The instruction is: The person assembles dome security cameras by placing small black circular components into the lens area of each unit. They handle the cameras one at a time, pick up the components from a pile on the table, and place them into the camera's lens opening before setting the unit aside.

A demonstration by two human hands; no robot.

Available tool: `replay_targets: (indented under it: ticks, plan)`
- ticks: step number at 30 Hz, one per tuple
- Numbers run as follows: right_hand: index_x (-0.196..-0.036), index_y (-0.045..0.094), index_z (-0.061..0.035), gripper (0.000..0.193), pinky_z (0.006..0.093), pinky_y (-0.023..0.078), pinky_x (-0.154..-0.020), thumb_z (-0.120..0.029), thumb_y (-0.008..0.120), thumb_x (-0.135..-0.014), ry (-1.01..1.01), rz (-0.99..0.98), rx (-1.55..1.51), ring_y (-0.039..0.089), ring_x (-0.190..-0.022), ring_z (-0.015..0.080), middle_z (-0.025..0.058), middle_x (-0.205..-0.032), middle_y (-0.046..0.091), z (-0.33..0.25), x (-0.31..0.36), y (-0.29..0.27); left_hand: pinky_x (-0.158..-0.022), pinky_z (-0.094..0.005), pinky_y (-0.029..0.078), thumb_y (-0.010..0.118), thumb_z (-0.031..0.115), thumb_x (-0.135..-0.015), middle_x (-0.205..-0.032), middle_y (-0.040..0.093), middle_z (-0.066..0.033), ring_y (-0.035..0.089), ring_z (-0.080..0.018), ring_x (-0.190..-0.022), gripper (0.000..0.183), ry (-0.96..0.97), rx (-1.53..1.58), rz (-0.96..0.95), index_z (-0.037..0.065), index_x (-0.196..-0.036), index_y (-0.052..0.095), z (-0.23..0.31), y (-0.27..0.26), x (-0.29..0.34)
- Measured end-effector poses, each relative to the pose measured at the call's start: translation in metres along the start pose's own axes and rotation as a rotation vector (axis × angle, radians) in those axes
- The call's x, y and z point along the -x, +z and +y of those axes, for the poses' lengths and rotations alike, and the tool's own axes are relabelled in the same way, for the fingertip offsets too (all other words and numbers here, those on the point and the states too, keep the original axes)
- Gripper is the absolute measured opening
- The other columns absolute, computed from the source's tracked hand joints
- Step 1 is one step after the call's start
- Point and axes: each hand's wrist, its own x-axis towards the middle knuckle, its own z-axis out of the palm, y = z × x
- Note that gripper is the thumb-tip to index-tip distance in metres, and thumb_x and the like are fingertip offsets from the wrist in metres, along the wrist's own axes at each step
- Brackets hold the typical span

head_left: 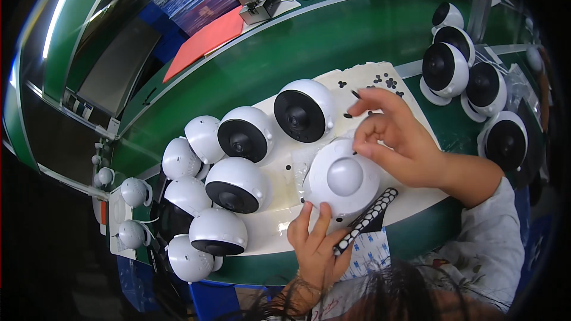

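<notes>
A white round-bodied camera (324, 187) lies on the pale sheet before me, its round base and raised middle facing up. My left hand (315, 242) rests two fingertips on its near rim. The same hand holds a black strip with white spots (372, 214), slanting up to the right. Above the camera's far right edge, my right hand (404, 142) pinches a small black pad (355, 153) between thumb and forefinger. Another finger is raised, with a small black pad (355, 93) at it. A further black pad (348, 115) shows by that fingertip.
Several white cameras with black fronts (244, 139) stand to the left; more (446, 68) stand at the right. The pale sheet (279, 226) carries scattered black pads (391, 82) at its far corner. A red board (205, 44) and a metal box (260, 3) lie farther back.
</notes>
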Motion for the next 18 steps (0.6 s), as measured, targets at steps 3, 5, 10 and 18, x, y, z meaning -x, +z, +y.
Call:
replay_targets:
  ticks: [3,5,10,18]
  plan:
    - [-0.131,0.024,-0.005,0.058,0.0212,0.04,-0.068,0.005,0.048,-0.079,0.093,-0.079,-0.01,0.049,-0.079,0.0076,0.0134,-0.114,0.039,0.0021,-0.0106,0.0007,-0.09,-0.0439,0.026,0.071,0.013,-0.058,-0.122,0.049,-0.0149,0.036,-0.0343,-0.118,0.019,0.0,-0.06,-0.032,0.009,-0.074,0.062,0.0018,-0.0039,0.0028]
    - [-0.131,0.024,-0.0051,0.059,0.0208,0.04,-0.067,0.006,0.047,-0.078,0.085,-0.083,0.009,0.05,-0.078,0.0077,0.0134,-0.113,0.041,0.0054,-0.011,0.0025,-0.091,-0.0438,0.025,0.071,0.014,-0.058,-0.121,0.05,-0.0147,0.036,-0.0333,-0.119,0.019,0.008,-0.074,-0.049,0.009,-0.075,0.063,0.0021,-0.0044,0.0025]
    - [-0.131,0.025,-0.0049,0.06,0.0207,0.039,-0.064,0.007,0.047,-0.076,0.074,-0.105,0.075,0.051,-0.075,0.0076,0.0137,-0.111,0.043,0.0077,-0.0113,0.0036,-0.093,-0.0438,0.024,0.07,0.015,-0.058,-0.121,0.05,-0.0148,0.036,-0.0324,-0.12,0.02,0.006,-0.066,-0.078,0.009,-0.077,0.064,0.0018,-0.0063,0.0017]
    - [-0.129,0.028,-0.0054,0.059,0.0212,0.04,-0.064,0.008,0.049,-0.075,0.052,-0.076,0.057,0.053,-0.075,0.0093,0.0131,-0.108,0.045,0.0098,-0.0097,0.0061,-0.095,-0.0437,0.023,0.068,0.017,-0.06,-0.122,0.049,-0.0143,0.036,-0.0315,-0.121,0.018,-0.022,-0.063,-0.113,0.011,-0.077,0.065,0.0014,-0.0075,0.0033]
